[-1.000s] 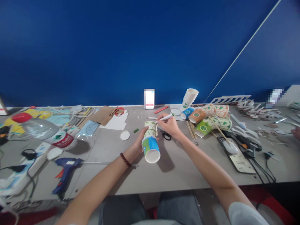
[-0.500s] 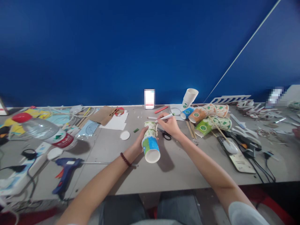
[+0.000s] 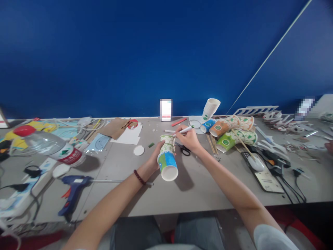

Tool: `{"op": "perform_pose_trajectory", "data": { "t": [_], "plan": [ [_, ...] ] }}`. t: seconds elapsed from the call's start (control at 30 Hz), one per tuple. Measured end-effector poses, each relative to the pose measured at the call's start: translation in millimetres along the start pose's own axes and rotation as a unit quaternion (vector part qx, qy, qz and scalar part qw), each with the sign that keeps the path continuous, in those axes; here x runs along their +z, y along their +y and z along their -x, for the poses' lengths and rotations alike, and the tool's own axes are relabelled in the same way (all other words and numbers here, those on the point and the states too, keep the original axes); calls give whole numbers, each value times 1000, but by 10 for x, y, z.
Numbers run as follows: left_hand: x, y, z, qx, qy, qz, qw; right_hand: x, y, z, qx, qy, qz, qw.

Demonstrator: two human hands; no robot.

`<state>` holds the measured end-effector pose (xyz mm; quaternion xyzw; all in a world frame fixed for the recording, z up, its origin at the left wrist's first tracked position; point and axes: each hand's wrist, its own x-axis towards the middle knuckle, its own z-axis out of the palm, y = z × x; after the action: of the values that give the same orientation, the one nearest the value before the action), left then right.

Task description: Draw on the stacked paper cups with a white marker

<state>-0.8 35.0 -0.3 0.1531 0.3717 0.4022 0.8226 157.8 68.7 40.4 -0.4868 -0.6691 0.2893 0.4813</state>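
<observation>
My left hand [image 3: 155, 155] is wrapped round a column of joined paper cups [image 3: 168, 159], held tilted above the table. Its near cup is blue and green with the open mouth toward me; the far part is white with a green pattern. In my right hand [image 3: 189, 139] is a white pen [image 3: 186, 130], pinched between thumb and fingers, its tip end at the far cup's side. Whether the tip touches the cup is too small to tell. Black-handled scissors [image 3: 185, 150] lie on the table just right of the cups, partly hidden.
A glue gun [image 3: 74, 194] and a large bottle [image 3: 52, 146] lie at left. Further back are a white disc [image 3: 138, 150] and a lit phone [image 3: 166, 110]. To the right are more joined cups [image 3: 235, 139], a cup stack [image 3: 211, 107] and a power bank-like board [image 3: 267, 178].
Almost nothing differs. The cups have shifted very slightly to the right in my left hand, and my right hand with the pen stays at the far cup.
</observation>
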Motion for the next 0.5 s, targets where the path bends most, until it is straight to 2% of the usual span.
{"op": "perform_pose_trajectory", "data": {
  "t": [0.5],
  "plan": [
    [-13,0,-1,4,-12,3,1000,14,8,-1,-2,-8,-39,999]
  ]
}}
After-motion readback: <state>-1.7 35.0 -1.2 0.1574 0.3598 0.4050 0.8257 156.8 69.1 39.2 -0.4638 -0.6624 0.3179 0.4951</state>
